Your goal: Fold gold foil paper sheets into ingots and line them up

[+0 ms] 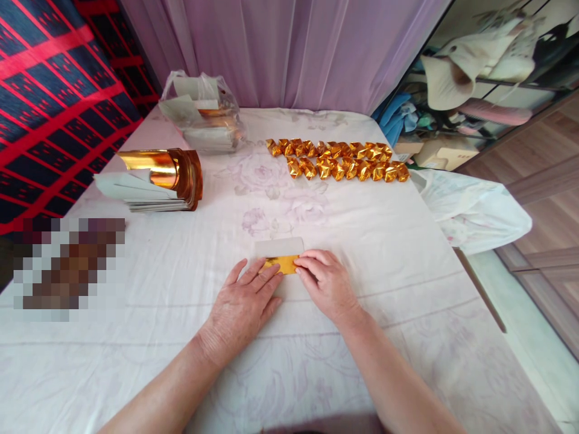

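A sheet of gold foil paper (287, 263) lies on the table in front of me, partly folded. Its gold side shows in the near strip, and its pale backing shows along the far strip. My left hand (246, 295) rests flat with fingers spread, the fingertips over the left part of the gold strip. At the right end, the fingers of my right hand (329, 283) pinch the edge of the same sheet between thumb and forefinger.
Two rows of folded gold foil pieces (348, 169) stand at the back right. At the left is a curled stack of gold foil sheets (156, 175), with a clear plastic bag (203, 114) of more sheets behind. A white plastic bag (479, 211) hangs by the right edge.
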{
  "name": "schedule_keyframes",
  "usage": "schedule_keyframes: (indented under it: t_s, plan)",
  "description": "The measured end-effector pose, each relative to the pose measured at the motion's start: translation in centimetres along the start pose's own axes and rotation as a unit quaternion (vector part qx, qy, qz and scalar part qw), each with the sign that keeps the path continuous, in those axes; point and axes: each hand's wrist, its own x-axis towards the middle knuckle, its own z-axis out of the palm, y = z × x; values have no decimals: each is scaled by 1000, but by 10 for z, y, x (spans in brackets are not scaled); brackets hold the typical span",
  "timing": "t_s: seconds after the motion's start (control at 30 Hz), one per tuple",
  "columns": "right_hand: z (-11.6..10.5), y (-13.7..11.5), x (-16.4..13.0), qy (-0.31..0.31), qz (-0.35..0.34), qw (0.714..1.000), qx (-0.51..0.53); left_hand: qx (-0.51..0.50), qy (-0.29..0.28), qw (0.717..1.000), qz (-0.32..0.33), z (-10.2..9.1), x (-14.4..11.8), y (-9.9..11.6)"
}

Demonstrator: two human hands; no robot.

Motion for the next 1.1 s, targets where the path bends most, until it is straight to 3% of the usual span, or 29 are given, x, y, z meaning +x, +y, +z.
schedule_keyframes:
  t_s: [0.27,0.67,1.1]
  plan:
    - [0,1,0,-6,4,1000,2,-2,39,999,0,-3,0,-8]
    - [-2,-4,-1,-33,-10,999,-32,-14,39,999,-12,-2,1,-6]
    - [-1,-2,-2,-31,-12,999,-22,-11,60,998,-12,-8,0,-19]
